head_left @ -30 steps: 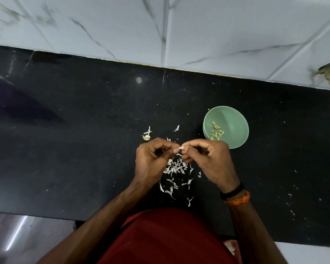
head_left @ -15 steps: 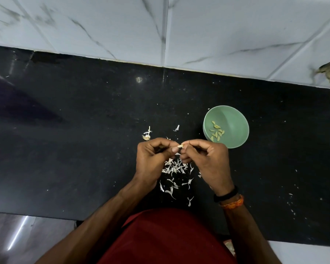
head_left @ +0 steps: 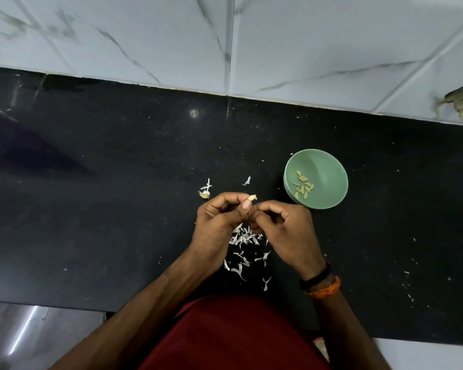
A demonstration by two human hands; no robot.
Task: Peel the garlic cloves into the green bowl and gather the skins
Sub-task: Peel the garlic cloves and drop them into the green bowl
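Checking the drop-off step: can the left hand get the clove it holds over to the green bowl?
Probably yes. The left hand pinches the clove, and the green bowl sits open beyond the right hand, which it would pass over.

Bowl (head_left: 329, 166) right of skins (head_left: 245, 237)

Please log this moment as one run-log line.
left hand: pinches garlic clove | right hand: at clove | green bowl: peeled cloves
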